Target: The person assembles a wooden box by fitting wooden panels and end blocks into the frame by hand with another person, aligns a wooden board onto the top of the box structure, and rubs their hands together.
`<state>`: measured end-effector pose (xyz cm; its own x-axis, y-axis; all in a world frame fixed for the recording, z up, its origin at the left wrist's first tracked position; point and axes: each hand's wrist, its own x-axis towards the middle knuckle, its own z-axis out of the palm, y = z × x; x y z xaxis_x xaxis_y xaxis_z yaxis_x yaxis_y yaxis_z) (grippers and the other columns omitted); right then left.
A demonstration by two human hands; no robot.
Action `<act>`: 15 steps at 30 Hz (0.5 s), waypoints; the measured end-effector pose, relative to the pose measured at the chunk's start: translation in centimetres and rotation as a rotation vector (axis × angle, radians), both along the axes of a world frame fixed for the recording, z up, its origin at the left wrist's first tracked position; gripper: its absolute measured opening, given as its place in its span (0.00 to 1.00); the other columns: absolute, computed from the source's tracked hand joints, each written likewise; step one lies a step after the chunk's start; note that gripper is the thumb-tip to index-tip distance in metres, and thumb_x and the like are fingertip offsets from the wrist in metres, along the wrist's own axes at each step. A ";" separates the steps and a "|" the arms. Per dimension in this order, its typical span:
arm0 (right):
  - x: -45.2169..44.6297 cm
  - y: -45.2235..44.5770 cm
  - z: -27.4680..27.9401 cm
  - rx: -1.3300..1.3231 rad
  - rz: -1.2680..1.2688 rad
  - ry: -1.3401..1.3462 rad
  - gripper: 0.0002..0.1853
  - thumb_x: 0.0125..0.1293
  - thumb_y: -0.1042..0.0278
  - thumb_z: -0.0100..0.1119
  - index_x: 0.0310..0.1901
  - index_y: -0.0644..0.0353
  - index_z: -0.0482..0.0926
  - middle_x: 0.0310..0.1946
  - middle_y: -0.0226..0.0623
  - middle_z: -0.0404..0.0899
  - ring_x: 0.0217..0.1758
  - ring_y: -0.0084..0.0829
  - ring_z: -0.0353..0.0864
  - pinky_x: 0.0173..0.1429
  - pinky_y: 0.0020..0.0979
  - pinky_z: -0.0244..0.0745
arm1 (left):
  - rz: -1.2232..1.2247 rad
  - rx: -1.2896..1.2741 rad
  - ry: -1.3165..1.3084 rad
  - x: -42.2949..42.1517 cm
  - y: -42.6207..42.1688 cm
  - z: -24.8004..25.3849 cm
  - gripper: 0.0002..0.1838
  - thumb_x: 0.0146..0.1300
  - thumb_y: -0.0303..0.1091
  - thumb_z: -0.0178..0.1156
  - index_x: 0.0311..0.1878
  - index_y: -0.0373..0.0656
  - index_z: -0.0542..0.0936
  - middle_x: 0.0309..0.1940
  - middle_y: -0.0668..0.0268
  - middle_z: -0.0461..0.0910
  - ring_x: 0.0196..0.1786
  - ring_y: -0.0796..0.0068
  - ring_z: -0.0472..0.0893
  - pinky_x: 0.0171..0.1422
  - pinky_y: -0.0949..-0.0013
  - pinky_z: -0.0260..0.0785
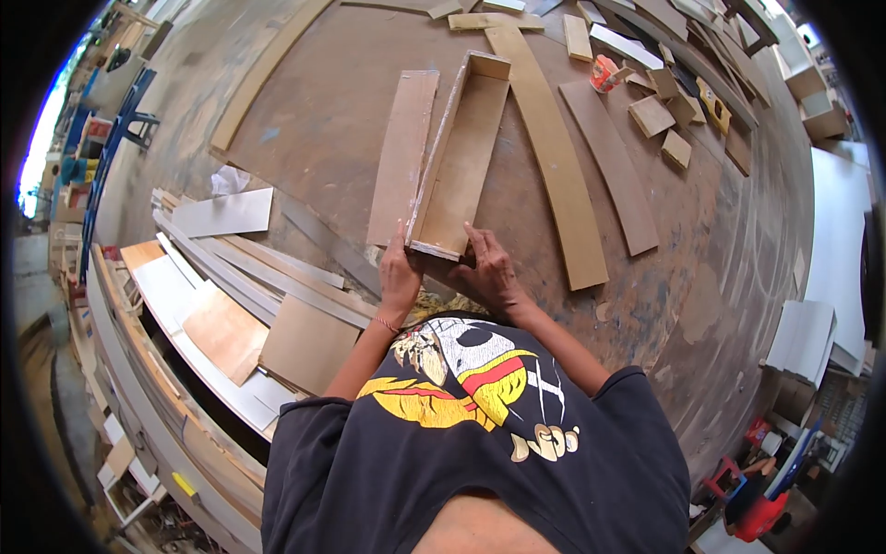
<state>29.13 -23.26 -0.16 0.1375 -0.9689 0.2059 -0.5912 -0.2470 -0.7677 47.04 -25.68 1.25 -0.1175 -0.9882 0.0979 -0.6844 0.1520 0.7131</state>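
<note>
A long, narrow wooden box with low sides lies lengthwise in front of me. Its left side and near end have rough, whitish edges. My left hand grips the near left corner, fingers along the outer side and thumb hidden under or behind the end. At the near right corner, my right hand holds the box with its fingers bent against the edge. A flat brown board lies just left of the box, close along its side. To the right lies a long plank.
A second brown plank, a red-and-white cup, several wood blocks and a yellow-handled saw lie to the right on the worn work surface. Offcuts and strips are piled at left. A long strip borders the far left.
</note>
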 end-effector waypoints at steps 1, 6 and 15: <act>0.2 -0.2 0.1 0.002 0.006 -0.010 0.41 0.44 0.67 0.67 0.60 0.69 0.58 0.43 0.50 0.69 0.45 0.46 0.72 0.50 0.36 0.70 | 0.012 -0.024 -0.003 0.2 -0.1 -0.2 0.33 0.49 0.21 0.57 0.61 0.31 0.60 0.46 0.44 0.73 0.47 0.48 0.74 0.51 0.60 0.66; 1.0 -1.2 -0.9 -0.005 0.030 -0.030 0.40 0.46 0.67 0.66 0.60 0.68 0.58 0.42 0.50 0.69 0.42 0.45 0.73 0.47 0.36 0.70 | 0.100 -0.002 -0.002 1.0 -0.7 -0.8 0.31 0.50 0.21 0.56 0.61 0.32 0.61 0.42 0.45 0.74 0.44 0.49 0.75 0.49 0.59 0.67; 3.3 -3.5 -1.2 -0.038 0.068 -0.068 0.36 0.48 0.70 0.64 0.59 0.67 0.59 0.40 0.49 0.69 0.38 0.44 0.74 0.44 0.36 0.71 | 0.220 -0.041 -0.010 3.2 -3.0 -2.1 0.30 0.54 0.23 0.54 0.62 0.33 0.60 0.39 0.48 0.76 0.39 0.54 0.77 0.43 0.61 0.68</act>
